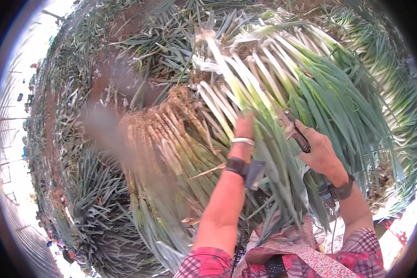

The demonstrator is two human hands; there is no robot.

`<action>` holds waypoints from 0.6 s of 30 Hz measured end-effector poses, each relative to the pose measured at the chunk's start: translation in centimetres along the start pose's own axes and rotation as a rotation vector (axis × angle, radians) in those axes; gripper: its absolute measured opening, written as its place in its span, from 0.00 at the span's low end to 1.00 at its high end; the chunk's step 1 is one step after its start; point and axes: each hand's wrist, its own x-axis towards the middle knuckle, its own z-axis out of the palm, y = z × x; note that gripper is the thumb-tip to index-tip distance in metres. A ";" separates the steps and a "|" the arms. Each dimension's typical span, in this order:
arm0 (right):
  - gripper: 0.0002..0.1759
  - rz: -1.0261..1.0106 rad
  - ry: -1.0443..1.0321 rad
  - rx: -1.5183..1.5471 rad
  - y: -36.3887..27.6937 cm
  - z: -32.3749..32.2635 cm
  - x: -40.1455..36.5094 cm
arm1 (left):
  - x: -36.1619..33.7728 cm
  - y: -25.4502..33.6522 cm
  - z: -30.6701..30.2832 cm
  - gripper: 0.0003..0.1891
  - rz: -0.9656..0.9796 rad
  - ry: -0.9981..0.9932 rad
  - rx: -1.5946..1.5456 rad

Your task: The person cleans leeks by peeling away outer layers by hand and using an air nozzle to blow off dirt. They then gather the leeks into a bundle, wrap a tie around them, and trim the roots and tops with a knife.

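The left hand (pixel 244 128) was closed round a few leeks (pixel 238 89) near the middle of the view, fingers pressed together on the stalks where white turned to green; its fingertips were hidden. Gripped there, the stalks had their root ends toward 12 o'clock and their leaves trailing toward the lap, probably to keep the pale part exposed and steady. The right hand (pixel 320 152), at 4 o'clock from the left, was wrapped round the dark handle of a cutting tool (pixel 297 132), its metal end pointing to 11 o'clock beside the stalks; whether its blades stood apart, I cannot tell. Brown, soil-coated leeks (pixel 164 139) lay at 9 o'clock from the left hand, roots lined up, seemingly for easy reach. Paler leeks (pixel 343 88) were fanned at 1 o'clock from the right hand, with another row (pixel 403 92) beyond at 2. A dark leafy heap (pixel 109 217) spread at 8 o'clock. Loose leaves crowded the space below the hands, over a flowered cloth (pixel 306 252), and a grey blur veiled part of the brown leeks.
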 end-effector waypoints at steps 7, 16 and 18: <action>0.44 -0.161 -0.092 -0.242 0.6 2.1 0.8 | -9.2 -8.7 5.0 0.41 0.372 0.119 0.569; 0.41 -0.345 -0.459 -0.246 -5.4 16.7 2.8 | -26.7 -11.9 0.9 0.36 0.482 -0.377 1.005; 0.40 -0.365 -0.386 -0.180 -6.5 18.9 1.8 | -28.9 -11.5 -2.1 0.33 0.572 -0.488 1.064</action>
